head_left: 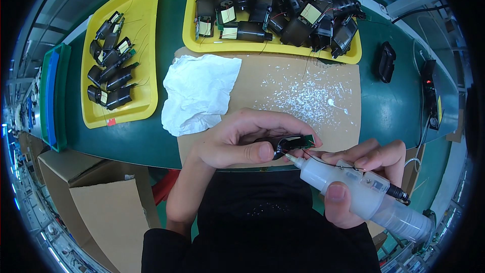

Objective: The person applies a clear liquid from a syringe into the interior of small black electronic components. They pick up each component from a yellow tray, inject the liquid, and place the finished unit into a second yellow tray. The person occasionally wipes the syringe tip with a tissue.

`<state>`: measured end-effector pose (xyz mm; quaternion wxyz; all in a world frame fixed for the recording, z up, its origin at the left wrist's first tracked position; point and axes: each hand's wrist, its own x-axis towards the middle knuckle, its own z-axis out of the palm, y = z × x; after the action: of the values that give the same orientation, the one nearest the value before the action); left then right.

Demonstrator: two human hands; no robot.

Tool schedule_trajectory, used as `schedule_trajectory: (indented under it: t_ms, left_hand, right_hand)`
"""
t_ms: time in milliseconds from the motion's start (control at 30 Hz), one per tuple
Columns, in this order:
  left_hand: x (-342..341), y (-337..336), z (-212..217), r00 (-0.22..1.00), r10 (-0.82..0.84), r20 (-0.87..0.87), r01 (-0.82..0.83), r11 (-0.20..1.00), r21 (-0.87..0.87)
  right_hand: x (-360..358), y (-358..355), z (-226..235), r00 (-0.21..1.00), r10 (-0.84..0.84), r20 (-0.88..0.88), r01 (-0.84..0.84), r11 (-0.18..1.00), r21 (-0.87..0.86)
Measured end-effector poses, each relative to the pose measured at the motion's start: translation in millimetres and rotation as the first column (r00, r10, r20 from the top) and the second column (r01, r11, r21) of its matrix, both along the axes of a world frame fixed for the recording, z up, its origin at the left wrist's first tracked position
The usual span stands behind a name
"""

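Note:
My left hand (237, 139) is closed round a small black electronic part (292, 143), a dark casing with a green circuit board at its end and thin wires. My right hand (361, 187) grips a translucent glue dispensing syringe (346, 184), with white contents and a black plug on its side. The syringe's narrow tip meets the black part or lies very close to it; exact contact is too small to tell. Both hands are over the near edge of the table, in front of my black clothing. The left fingers hide much of the part.
A brown cardboard sheet (252, 91) carries white specks and a crumpled white cloth (199, 91). Yellow trays, one left (149, 71) and one at the back (232, 47), hold several similar black parts. A black piece (386, 62) lies right. Cardboard boxes (108, 202) stand lower left.

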<state>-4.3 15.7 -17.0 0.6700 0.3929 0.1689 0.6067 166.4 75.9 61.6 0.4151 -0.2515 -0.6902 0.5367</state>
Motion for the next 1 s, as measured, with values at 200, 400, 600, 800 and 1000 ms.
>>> schedule_trajectory:
  t_ms: [200, 400, 600, 800, 1000]
  left_hand:
    - [-1, -1, 0, 1.0, -0.002, 0.001, 0.002, 1.0, 0.0]
    - [0, 0, 1, 1.0, -0.016, 0.0, 0.016, 1.0, 0.004]
    - [1, -1, 2, 0.999, 0.019, -0.045, -0.021, 0.999, -0.048]
    - [0, -2, 0, 1.0, 0.01, -0.024, -0.01, 1.0, -0.021]
    - [1, 0, -2, 1.0, -0.009, 0.002, 0.009, 1.0, 0.007]
  right_hand:
    - [3, 2, 2, 0.998, 0.06, 0.004, -0.06, 0.998, -0.014]
    - [11, 6, 2, 0.987, 0.161, -0.008, -0.161, 0.986, -0.031]
    - [10, 8, 1, 0.985, 0.175, -0.005, -0.175, 0.984, -0.02]
    - [11, 5, 5, 0.988, 0.152, 0.019, -0.151, 0.988, -0.043]
    - [13, 7, -3, 0.984, 0.167, -0.067, -0.17, 0.985, -0.033]
